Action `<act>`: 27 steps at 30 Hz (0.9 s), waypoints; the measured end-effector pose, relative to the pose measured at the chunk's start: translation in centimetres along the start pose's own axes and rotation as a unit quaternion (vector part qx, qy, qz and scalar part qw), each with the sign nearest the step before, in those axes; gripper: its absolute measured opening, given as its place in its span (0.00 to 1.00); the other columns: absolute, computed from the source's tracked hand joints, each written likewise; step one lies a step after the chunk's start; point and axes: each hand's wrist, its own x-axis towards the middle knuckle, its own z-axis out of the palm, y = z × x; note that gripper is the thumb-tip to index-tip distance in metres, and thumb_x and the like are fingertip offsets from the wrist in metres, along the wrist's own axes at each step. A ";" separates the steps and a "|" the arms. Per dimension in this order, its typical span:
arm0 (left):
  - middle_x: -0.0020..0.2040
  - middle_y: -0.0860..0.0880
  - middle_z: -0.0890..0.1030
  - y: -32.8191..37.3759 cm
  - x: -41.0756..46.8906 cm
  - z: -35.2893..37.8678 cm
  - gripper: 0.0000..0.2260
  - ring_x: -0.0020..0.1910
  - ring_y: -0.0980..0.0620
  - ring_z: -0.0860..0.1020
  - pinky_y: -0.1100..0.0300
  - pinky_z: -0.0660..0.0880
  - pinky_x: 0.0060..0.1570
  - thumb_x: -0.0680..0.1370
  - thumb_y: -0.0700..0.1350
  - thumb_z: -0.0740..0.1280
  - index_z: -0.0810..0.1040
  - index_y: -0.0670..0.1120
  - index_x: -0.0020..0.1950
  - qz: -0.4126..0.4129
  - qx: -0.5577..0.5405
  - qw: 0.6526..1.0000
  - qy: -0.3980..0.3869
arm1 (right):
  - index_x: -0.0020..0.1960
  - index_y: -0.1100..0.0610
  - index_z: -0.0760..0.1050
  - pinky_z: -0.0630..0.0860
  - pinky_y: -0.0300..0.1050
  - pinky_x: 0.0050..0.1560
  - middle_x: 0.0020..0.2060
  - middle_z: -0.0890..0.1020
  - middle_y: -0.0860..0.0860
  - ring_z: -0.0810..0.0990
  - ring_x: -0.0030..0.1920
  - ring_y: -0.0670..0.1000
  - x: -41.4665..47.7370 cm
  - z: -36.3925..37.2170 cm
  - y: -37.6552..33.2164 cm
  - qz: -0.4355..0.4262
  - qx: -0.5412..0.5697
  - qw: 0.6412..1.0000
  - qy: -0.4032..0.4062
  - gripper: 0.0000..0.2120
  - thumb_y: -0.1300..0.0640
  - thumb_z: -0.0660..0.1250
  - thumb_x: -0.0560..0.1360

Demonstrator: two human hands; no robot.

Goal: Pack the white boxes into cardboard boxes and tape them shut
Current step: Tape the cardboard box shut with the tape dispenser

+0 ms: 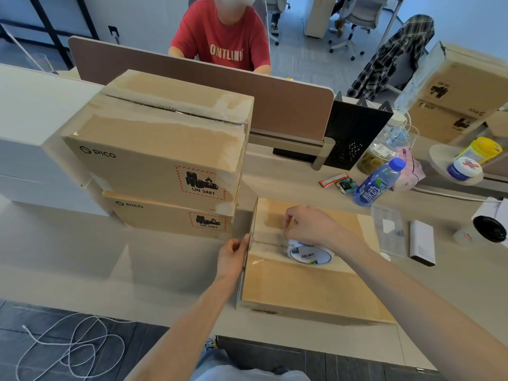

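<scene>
A flat cardboard box (310, 287) lies closed on the desk in front of me, with clear tape over part of its top. My left hand (235, 255) presses against the box's left edge, thumb on the top rim. My right hand (308, 225) is over the box's top seam, fingers pinched on the roll of clear tape (309, 254) that lies on the lid. Two taped cardboard boxes are stacked to the left, the upper one (156, 141) on the lower one (170, 215). White boxes (30, 149) stand at the far left.
A blue drink bottle (378, 182), snack packets, a jar and a black file holder (354, 133) sit behind the box. A white power bank (422, 242) and a cup with a black lid (488, 229) are at right. A person in a red shirt sits behind the desk divider (275, 103).
</scene>
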 end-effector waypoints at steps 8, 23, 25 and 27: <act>0.61 0.54 0.75 0.9 -1.5 -2.0 0.17 0.63 0.54 0.73 0.59 0.69 0.61 0.82 0.47 0.61 0.67 0.47 0.70 0.093 0.101 0.990 -0.007 | 0.46 0.51 0.77 0.72 0.45 0.40 0.37 0.76 0.46 0.77 0.44 0.52 -0.5 -0.1 0.6 0.000 -0.014 1.000 0.021 0.08 0.47 0.67 0.72; 0.56 0.61 0.80 2.1 -3.4 0.1 0.27 0.60 0.57 0.77 0.58 0.73 0.60 0.67 0.56 0.77 0.73 0.58 0.64 0.039 0.244 0.956 -0.157 | 0.49 0.61 0.79 0.66 0.27 0.29 0.29 0.79 0.38 0.72 0.25 0.33 -2.4 0.9 4.4 -0.076 0.331 0.938 0.073 0.12 0.50 0.68 0.78; 0.56 0.61 0.81 1.6 -3.6 0.4 0.29 0.59 0.58 0.77 0.58 0.74 0.59 0.67 0.55 0.78 0.71 0.59 0.66 0.068 0.224 0.964 -0.129 | 0.45 0.57 0.80 0.65 0.29 0.30 0.30 0.79 0.39 0.72 0.25 0.34 -1.8 1.4 4.9 -0.080 0.337 0.935 0.081 0.11 0.50 0.68 0.78; 0.54 0.62 0.81 1.0 -4.0 0.6 0.25 0.57 0.58 0.78 0.56 0.75 0.58 0.68 0.57 0.77 0.72 0.64 0.62 0.067 0.214 0.970 -0.096 | 0.43 0.57 0.80 0.65 0.29 0.30 0.31 0.79 0.40 0.72 0.26 0.35 -1.3 2.0 5.3 -0.080 0.356 0.927 0.092 0.10 0.51 0.69 0.78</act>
